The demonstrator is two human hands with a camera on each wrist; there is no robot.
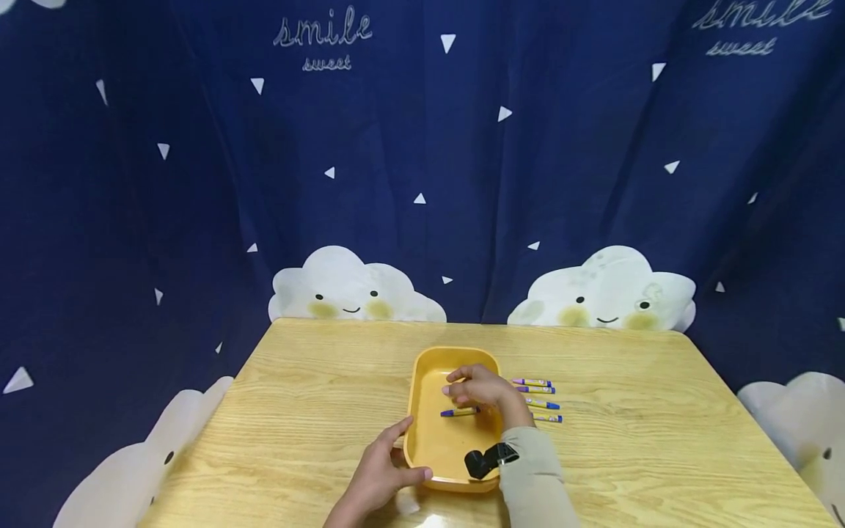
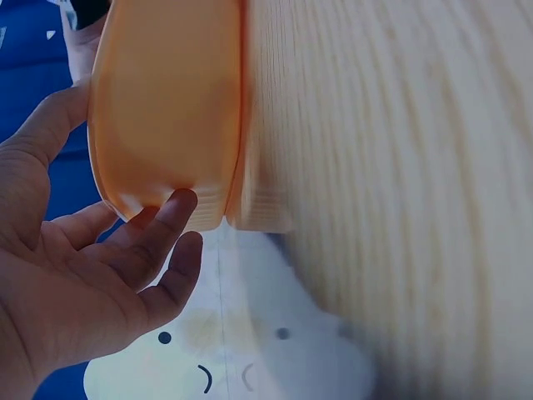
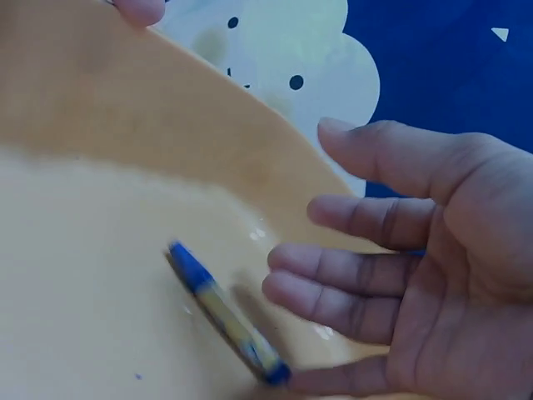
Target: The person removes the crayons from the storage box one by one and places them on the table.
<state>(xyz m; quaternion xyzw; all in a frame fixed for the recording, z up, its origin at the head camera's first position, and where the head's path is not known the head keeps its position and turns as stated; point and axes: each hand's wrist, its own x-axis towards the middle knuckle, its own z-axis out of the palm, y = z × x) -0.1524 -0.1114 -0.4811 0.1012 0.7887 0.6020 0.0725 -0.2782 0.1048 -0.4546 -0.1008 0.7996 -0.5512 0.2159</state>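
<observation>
A yellow-orange plastic tray [image 1: 449, 484] stands on the table. My left hand [image 1: 379, 469] holds its near left corner, with the thumb at the near rim and a finger at the left side. In the left wrist view, bent fingers [image 2: 179, 204] lie against the outer wall. One crayon [image 1: 458, 412], blue-tipped with a yellow wrapper, lies inside the tray. Over it hovers my right hand [image 1: 485, 389], fingers loosely bent and apart. The right wrist view shows nothing in that palm, and the crayon [image 3: 229, 321] beside the fingertips.
Several more crayons [image 1: 541, 390] lie in a column on the table just right of the tray, partly behind the right forearm. A black wrist camera [image 1: 485, 462] sits on the right wrist. Behind the wooden table [image 1: 317, 381] hangs a dark blue curtain [image 1: 396, 147] with clouds.
</observation>
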